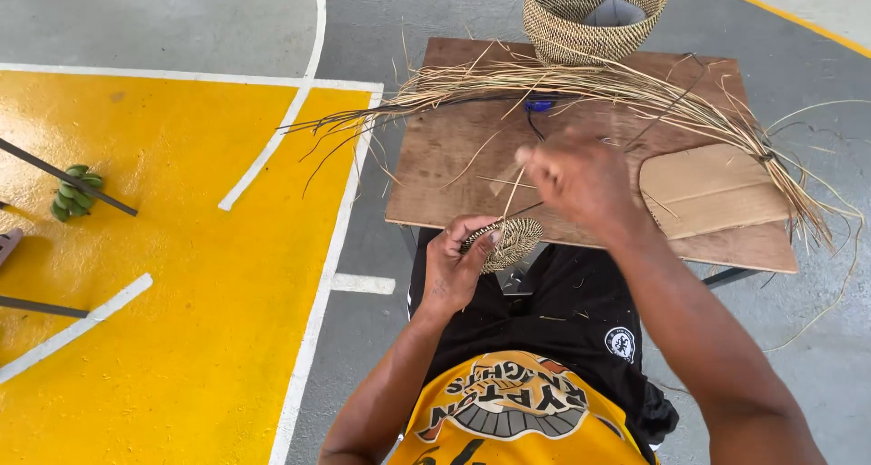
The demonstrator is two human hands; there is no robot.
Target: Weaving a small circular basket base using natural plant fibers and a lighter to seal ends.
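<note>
While the person sits at the near edge of the surface (454, 147), a bare brown wooden board, the left hand (456, 264) keeps a closed grip on a small woven disc (513, 243), a flat coil of tight pale and dark fibre held just off that near edge, above the lap. The right hand (581, 179) is raised over the middle of the board, its grip pinched on a thin pale strand (514, 191) that runs down to the disc; the hand is blurred, so the fingertips are hard to make out. Along the far edge lies a long sheaf of dried straw (599, 84), stiff and wiry, its ends fanning past the left edge and trailing off the right corner. At the far edge stands a round woven basket (590, 16) with a fine checked texture, its top cut off by the frame. A flat piece of cardboard (708, 188) rests near the right edge. A small blue object (538, 105) sits half hidden under the straw. On the yellow painted floor (181, 293) to the left lies a bunch of green bananas (75, 193).
</note>
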